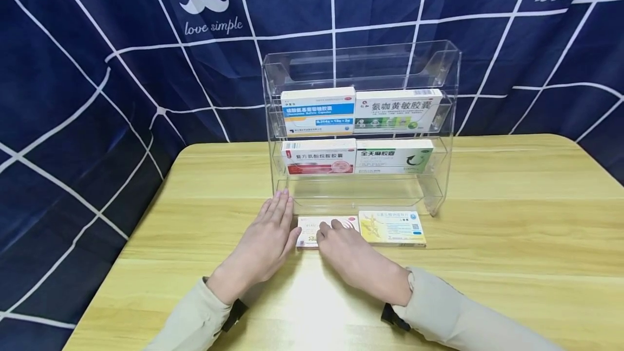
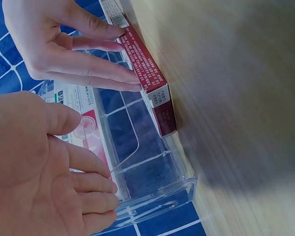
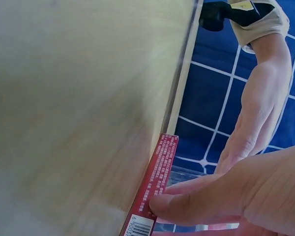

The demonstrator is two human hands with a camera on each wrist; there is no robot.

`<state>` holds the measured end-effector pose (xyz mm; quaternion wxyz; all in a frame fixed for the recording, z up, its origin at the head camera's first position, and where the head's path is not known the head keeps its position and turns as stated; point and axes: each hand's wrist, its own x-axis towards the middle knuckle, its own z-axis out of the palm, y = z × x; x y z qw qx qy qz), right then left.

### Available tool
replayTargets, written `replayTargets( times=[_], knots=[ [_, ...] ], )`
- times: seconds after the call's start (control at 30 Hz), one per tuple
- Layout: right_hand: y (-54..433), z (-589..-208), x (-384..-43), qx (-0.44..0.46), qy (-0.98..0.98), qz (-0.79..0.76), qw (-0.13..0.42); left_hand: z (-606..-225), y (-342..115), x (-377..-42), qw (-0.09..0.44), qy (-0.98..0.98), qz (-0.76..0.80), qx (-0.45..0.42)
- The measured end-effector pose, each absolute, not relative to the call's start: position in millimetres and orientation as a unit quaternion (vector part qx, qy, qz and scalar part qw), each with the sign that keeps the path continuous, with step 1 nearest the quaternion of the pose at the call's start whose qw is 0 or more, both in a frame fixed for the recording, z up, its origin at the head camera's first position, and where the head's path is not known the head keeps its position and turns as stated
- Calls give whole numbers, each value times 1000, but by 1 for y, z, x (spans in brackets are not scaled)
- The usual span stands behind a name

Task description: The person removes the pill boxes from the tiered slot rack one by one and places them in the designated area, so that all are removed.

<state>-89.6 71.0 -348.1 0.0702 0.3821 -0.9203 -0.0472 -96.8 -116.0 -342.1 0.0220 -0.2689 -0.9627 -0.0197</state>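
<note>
A white medicine box with red sides (image 1: 306,232) lies on the table in front of a clear rack. My right hand (image 1: 348,251) reaches over it and pinches it. In the right wrist view the thumb presses the box's red printed side (image 3: 160,162), with the fingers over its face. My left hand (image 1: 263,242) lies at the box's left end, fingers straight and together, palm turned toward the box. In the left wrist view this open palm (image 2: 49,172) holds nothing. A white and yellow medicine box (image 1: 392,228) lies right beside the pinched one.
The clear acrylic rack (image 1: 361,188) stands behind the boxes. Its middle tier holds a red and white box (image 1: 319,157) and a green and white box (image 1: 394,156). Above them stand a blue and white box (image 1: 318,112) and another green one (image 1: 397,111). A blue checked cloth (image 1: 219,80) hangs behind.
</note>
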Motion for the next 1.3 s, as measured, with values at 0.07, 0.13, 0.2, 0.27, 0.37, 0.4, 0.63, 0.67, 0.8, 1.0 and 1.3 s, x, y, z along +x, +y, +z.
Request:
replayTargets(
  times=[0.07, 0.13, 0.2, 0.27, 0.37, 0.4, 0.63, 0.67, 0.8, 1.0, 1.3],
  knots=[
    [71, -348, -90, 381, -920, -48, 71, -342, -116, -97, 20, -963, -19, -269],
    [71, -349, -91, 382, -920, -47, 76, -342, -116, -97, 17, -963, -20, -268],
    [72, -349, -91, 382, -920, -43, 78, -342, -116, -97, 17, -963, -21, -268],
    [72, -349, -92, 382, -920, -36, 79, -342, -116, -96, 17, -963, -19, -268],
    [72, -350, -93, 384, -919, -31, 85, -341, -116, -96, 17, -963, -19, -267],
    [72, -350, -93, 383, -919, -30, 86, -342, -117, -96, 19, -963, -20, -267],
    [71, -351, -95, 367, -927, -26, 69, -341, -117, -96, 18, -963, -20, -268],
    [71, -351, -95, 364, -929, -24, 66, -341, -117, -96, 18, -963, -20, -268],
    [70, -352, -95, 355, -933, -22, 57, -341, -117, -96, 19, -963, -20, -270],
    [70, -351, -94, 340, -939, -16, 44, -342, -117, -96, 22, -962, -23, -271],
    [66, -349, -85, 299, -952, -61, -39, -343, -117, -96, 42, -960, -16, -276]
  ],
)
